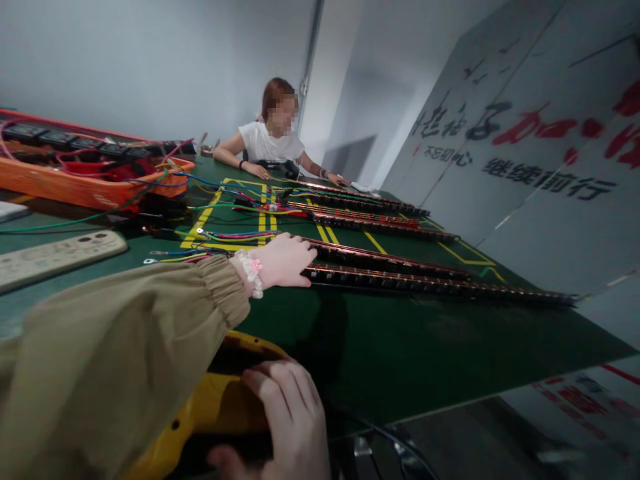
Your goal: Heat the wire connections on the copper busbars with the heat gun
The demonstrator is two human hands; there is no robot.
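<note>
My left hand [287, 260], in a khaki sleeve with a white lace bracelet, reaches over the green table. Its fingers curl over the left end of a long black strip [400, 277] lined with copper-coloured metal, with the thumb on the near side. Wires with ring terminals [150, 261] come out beyond the wrist. A second such strip [380, 255] lies just behind. At the bottom, my right hand [295, 420] bends its fingers over a yellow-cased tool [225, 400] with a dark opening. The tool's kind and the palm's contact are hidden.
Across the green table [450, 353] sits a person [275, 143] in a white top. More wired strips [370, 217] lie across yellow tape lines. An orange tray [90, 187] of wired parts and a beige power strip [65, 257] are at left. A black cable [390, 433] runs near the front edge.
</note>
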